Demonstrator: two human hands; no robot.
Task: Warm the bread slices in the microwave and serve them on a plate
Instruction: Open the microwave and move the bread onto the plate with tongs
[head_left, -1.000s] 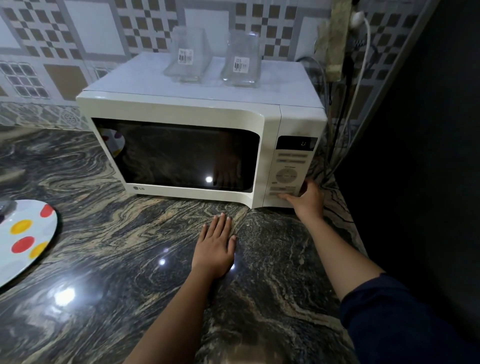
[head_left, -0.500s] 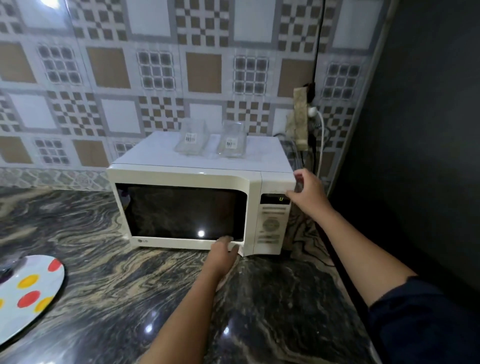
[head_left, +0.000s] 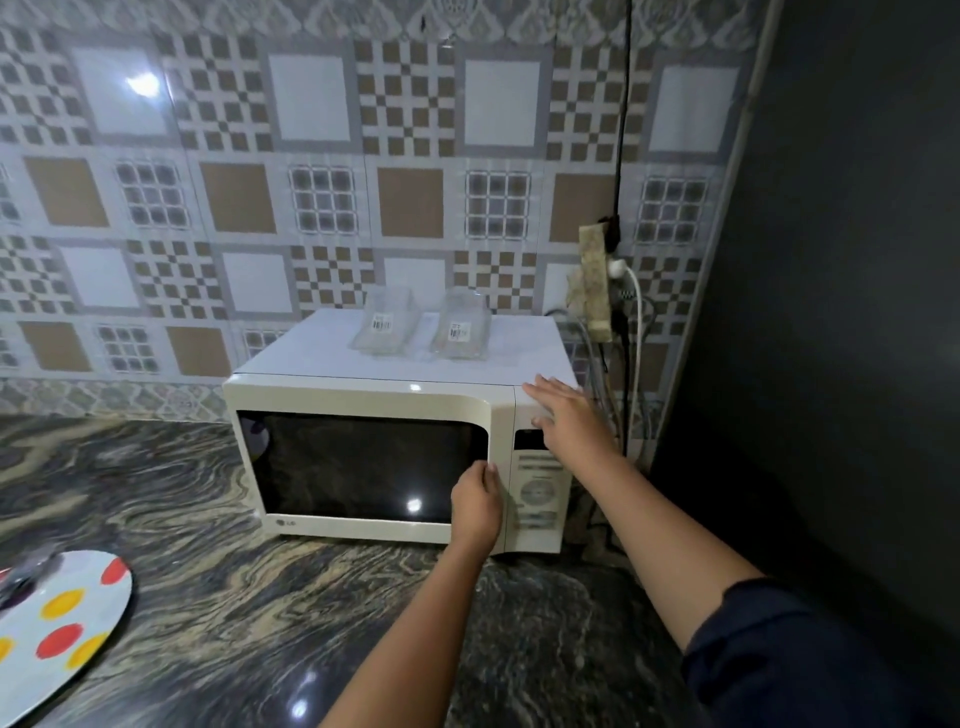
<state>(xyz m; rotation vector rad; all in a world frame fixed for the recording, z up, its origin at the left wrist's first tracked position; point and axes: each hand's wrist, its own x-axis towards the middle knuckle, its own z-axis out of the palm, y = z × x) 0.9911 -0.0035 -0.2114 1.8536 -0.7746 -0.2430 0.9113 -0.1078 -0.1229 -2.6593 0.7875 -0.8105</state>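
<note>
The microwave (head_left: 400, 457) stands closed on the counter (head_left: 208, 597). The left hand (head_left: 475, 506), fingers curled against the door's right edge, appears to be preparing to pull it open. The right hand (head_left: 569, 421), fingers extended and slightly spread, rests flat on the top right corner and holds nothing.

No bread slices are visible; whether they sit behind the dark door cannot be determined. Serving is not yet done.

Count: one microwave; one spotted plate (head_left: 57, 629) at 8 o'clock; two clear containers (head_left: 384, 327) on the microwave top.
</note>
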